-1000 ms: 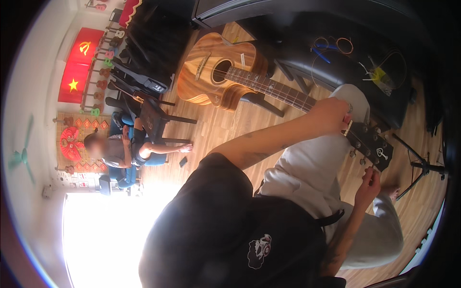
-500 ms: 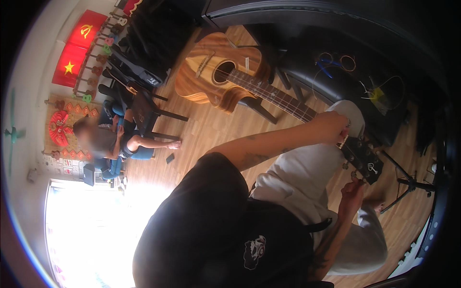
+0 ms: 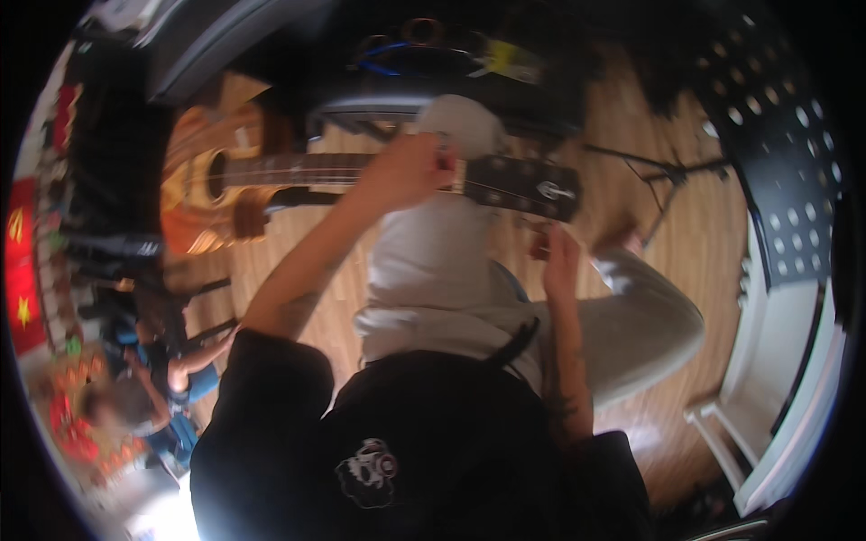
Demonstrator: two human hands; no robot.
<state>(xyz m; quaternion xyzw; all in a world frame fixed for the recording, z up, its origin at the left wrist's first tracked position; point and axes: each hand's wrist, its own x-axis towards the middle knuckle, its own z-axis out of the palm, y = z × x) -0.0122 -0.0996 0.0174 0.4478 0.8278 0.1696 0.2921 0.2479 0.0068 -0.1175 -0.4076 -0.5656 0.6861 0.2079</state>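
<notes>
A wooden acoustic guitar (image 3: 188, 215) lies across my raised knee, its body off to the left and its neck (image 3: 302, 169) running right to a dark headstock (image 3: 519, 184). My left hand (image 3: 410, 171) is closed over the neck beside the nut. Its fingers are curled in at the strings, and what they pinch is hidden and blurred. Below the headstock's near edge, my right hand (image 3: 559, 257) has thumb and fingers pinched at a tuning peg (image 3: 538, 225). Strings run along the fretboard from the sound hole (image 3: 216, 175).
A black padded bench (image 3: 361, 105) beyond my knee bears coiled strings (image 3: 422, 32), a blue item (image 3: 379, 59) and a yellow packet (image 3: 511, 61). Right stand a tripod base (image 3: 672, 169) and a perforated black music stand (image 3: 794, 198). Another person (image 3: 135, 392) sits at far left.
My view has swung to the right, so the guitar now appears level and further left. Both hands keep their places at the nut and the tuning peg.
</notes>
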